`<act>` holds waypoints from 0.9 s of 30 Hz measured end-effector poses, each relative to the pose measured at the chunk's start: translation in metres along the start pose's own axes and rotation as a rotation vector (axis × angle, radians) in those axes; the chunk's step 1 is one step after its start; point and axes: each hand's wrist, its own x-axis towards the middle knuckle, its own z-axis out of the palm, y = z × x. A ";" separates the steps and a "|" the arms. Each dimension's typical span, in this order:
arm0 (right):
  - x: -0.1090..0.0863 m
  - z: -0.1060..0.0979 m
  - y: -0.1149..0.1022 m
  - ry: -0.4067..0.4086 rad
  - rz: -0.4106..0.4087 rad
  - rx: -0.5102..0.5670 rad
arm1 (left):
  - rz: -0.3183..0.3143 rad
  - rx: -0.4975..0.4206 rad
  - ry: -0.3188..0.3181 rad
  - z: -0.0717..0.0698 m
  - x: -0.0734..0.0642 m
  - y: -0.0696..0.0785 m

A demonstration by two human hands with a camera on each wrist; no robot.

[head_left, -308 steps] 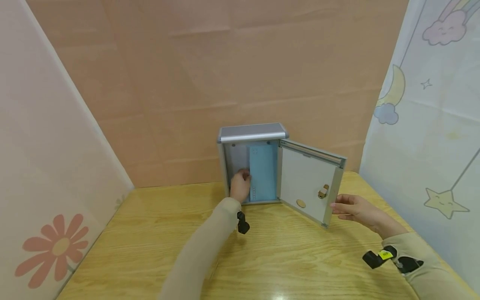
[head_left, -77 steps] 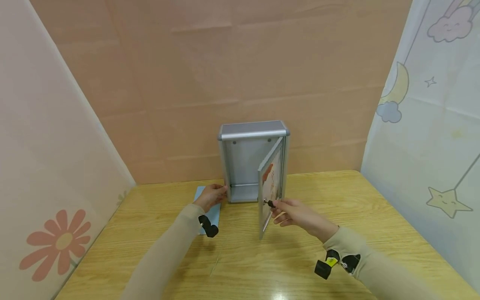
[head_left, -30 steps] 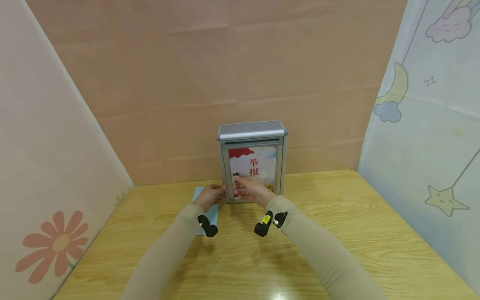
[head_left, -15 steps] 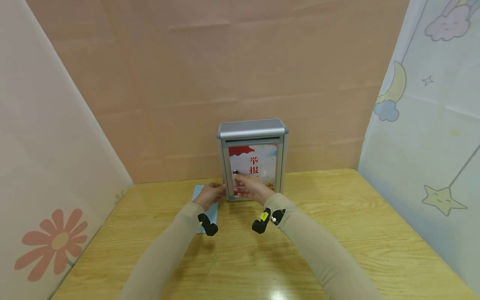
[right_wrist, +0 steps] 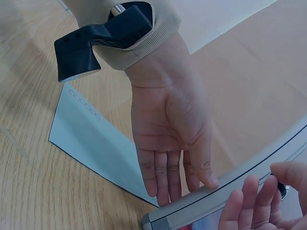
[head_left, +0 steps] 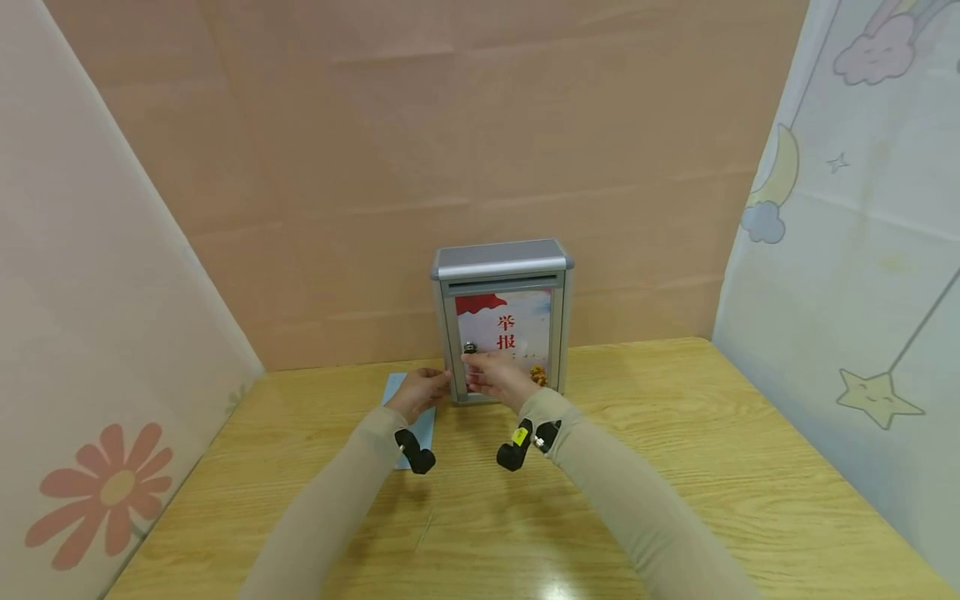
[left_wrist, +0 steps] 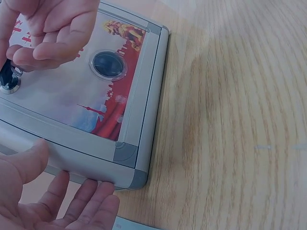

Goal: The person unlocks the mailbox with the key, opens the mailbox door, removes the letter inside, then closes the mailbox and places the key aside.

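A silver-grey metal letter box (head_left: 502, 260) stands upright against the back wall, its door closed. Red Chinese characters and a red-and-white picture cover the door. My right hand (head_left: 501, 380) pinches the black head of a key (left_wrist: 6, 74) at the door's lock (left_wrist: 11, 88), between thumb and forefinger; its other fingers curl loosely in front of the door. With fairly straight fingers, my left hand (right_wrist: 170, 115) touches the box's left side near the bottom. A light blue envelope (right_wrist: 96, 136) lies flat on the table beside the box, partly hidden under the left hand in the head view.
The wooden table (head_left: 637, 483) runs up to an orange-brown back wall (head_left: 360, 167). Printed side walls stand left and right, one with a red flower (head_left: 105, 492). Black camera mounts (head_left: 414, 454) are strapped to both wrists.
Earlier the door stood open and the left hand was at the blue envelope inside. Later the envelope lay on the table and the right hand swung the door closed by its key. Recently both hands barely moved.
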 end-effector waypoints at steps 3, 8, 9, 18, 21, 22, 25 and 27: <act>-0.001 0.000 0.000 -0.001 -0.002 -0.007 | 0.000 -0.001 0.002 0.000 -0.001 0.000; -0.006 -0.003 0.000 -0.023 -0.009 -0.027 | 0.005 0.006 -0.001 0.001 -0.004 0.000; -0.007 -0.004 0.000 -0.030 -0.009 -0.027 | 0.006 0.007 -0.002 0.001 -0.004 0.000; -0.007 -0.009 0.000 -0.047 -0.021 0.009 | 0.002 -0.001 -0.003 0.001 -0.004 -0.001; -0.007 -0.009 -0.001 -0.050 -0.020 0.030 | 0.005 -0.008 -0.001 0.002 -0.004 -0.001; -0.007 -0.009 -0.001 -0.048 -0.019 0.035 | 0.008 -0.008 -0.003 0.002 -0.004 -0.001; -0.006 -0.010 0.000 -0.041 -0.032 0.024 | 0.004 -0.016 0.012 0.003 -0.004 -0.001; -0.005 -0.009 0.000 -0.032 -0.054 -0.004 | 0.001 -0.014 0.024 0.004 -0.004 -0.001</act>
